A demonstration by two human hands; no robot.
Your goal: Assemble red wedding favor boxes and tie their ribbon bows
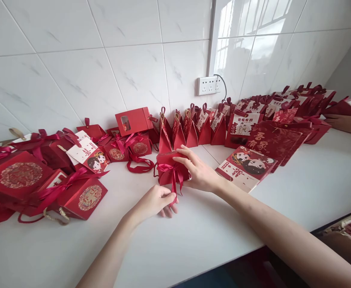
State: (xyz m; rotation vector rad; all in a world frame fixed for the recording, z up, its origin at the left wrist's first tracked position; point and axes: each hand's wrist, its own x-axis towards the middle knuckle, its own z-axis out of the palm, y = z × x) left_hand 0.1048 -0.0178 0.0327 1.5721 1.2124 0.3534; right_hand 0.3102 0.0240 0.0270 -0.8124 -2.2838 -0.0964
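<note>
Many red gift boxes (135, 121) crowd the white counter (211, 236) below tiled walls (103, 60).

Just below the wall socket (209, 85) there's a row of pointy red pouches (190, 130) on the white bench (328, 176). Down-left of the socket sits a red box with a window (132, 121), and way off right, another person's hand (346, 122).

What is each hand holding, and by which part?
The right hand grips the small red gift box at its top right side; the left hand pinches its ribbon tail.
</note>
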